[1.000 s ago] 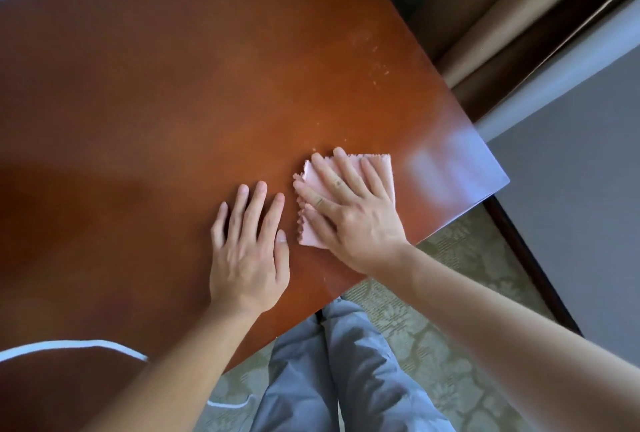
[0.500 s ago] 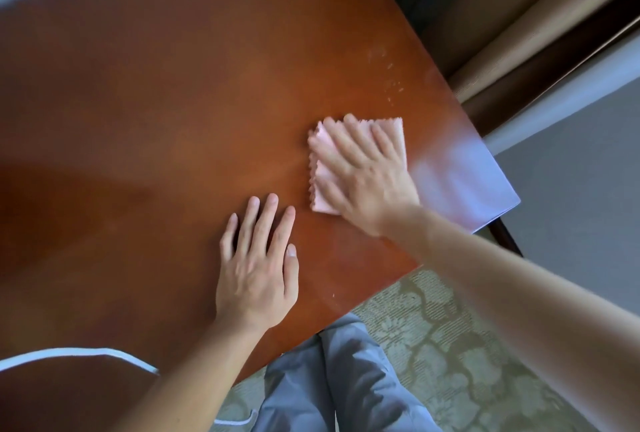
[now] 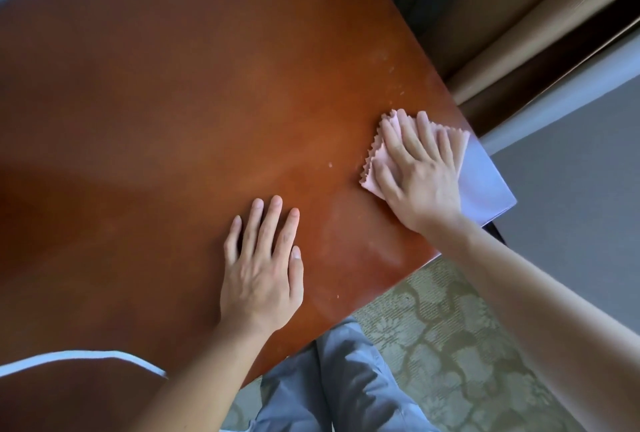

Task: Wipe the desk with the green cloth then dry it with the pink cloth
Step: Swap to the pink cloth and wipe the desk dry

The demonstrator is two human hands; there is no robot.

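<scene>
Under right hand (image 3: pixel 420 175): pink cloth (image 3: pixel 375 168), folded, pinned flat by straight spread fingers | near desk (image 3: pixel 173 102) right edge, zigzag hem showing left of the fingers | left of that grip, apart: left hand (image 3: pixel 263 268) flat on bare wood, fingers straight, holding nothing

Carpeted room (image 3: pixel 450 345) — wooden desk (image 3: pixel 173 119)

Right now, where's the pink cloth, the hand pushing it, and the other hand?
pink cloth (image 3: pixel 375 168): head view, its zigzag left edge.
right hand (image 3: pixel 420 175): head view, its back.
left hand (image 3: pixel 261 279): head view, its back.
</scene>
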